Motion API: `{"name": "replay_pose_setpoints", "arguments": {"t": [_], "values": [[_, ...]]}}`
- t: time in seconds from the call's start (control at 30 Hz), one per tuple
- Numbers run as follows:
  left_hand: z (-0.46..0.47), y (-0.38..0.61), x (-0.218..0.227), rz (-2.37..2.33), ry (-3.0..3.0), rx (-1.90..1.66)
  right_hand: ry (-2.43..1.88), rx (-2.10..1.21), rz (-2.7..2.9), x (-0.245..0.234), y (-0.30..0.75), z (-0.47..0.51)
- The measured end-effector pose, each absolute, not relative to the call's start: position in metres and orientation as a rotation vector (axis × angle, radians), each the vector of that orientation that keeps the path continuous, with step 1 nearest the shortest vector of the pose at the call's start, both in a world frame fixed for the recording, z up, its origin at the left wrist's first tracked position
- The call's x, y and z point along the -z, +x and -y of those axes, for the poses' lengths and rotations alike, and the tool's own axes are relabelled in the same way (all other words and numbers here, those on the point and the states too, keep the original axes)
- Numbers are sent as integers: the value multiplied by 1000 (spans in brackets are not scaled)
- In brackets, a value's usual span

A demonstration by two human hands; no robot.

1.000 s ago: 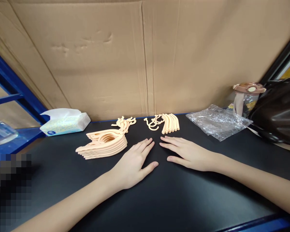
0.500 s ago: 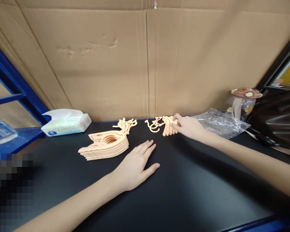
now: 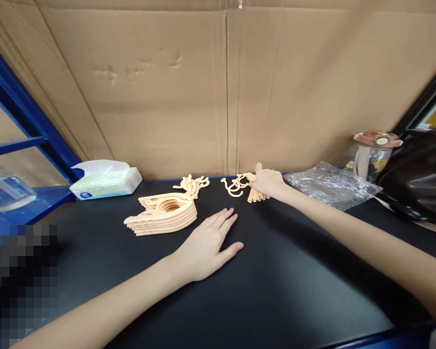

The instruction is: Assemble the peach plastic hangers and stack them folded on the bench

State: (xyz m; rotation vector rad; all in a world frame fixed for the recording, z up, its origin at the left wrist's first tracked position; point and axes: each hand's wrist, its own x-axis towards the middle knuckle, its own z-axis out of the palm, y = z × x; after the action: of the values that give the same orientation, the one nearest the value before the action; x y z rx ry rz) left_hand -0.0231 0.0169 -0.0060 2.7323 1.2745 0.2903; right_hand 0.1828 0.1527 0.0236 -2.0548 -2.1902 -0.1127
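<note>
My left hand (image 3: 205, 245) lies flat on the black table with its fingers spread, holding nothing. Just left of it sits a neat stack of peach plastic folding hangers (image 3: 163, 215), their hooks (image 3: 193, 185) clustered behind. At the back, my right hand (image 3: 269, 183) has its fingers curled over a second bunch of peach plastic hangers (image 3: 258, 196), thumb pointing up. Its fingertips are partly hidden. The lower ends of this bunch fan out below the hand, and its curved hooks (image 3: 234, 186) spread to the left.
A tissue pack (image 3: 103, 182) stands at the back left. Crumpled clear plastic wrap (image 3: 330, 184) lies right of my right hand, beside a bottle with a brown lid (image 3: 376, 150) and a dark bag (image 3: 417, 179). A cardboard wall (image 3: 160, 97) rises behind the black table (image 3: 269, 291).
My right hand has shifted left over the hangers and turned thumb-up; their upper ends look bunched closer together. The left hand rests as before, while the view has moved slightly.
</note>
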Motion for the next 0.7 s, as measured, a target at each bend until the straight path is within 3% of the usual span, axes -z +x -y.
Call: {"name": "replay_pose_setpoints", "arguments": {"t": [0.37, 0.53, 0.7], "values": [[-13, -23, 6, -1304, 2588, -388, -1855, -12, 2190, -40, 198, -124], [-14, -22, 8, -1407, 2589, -475, -1432, -152, 2327, -28, 195, -76], [-14, -22, 9, -1431, 2562, -500, -1105, -27, 2404, -15, 187, -38]]}}
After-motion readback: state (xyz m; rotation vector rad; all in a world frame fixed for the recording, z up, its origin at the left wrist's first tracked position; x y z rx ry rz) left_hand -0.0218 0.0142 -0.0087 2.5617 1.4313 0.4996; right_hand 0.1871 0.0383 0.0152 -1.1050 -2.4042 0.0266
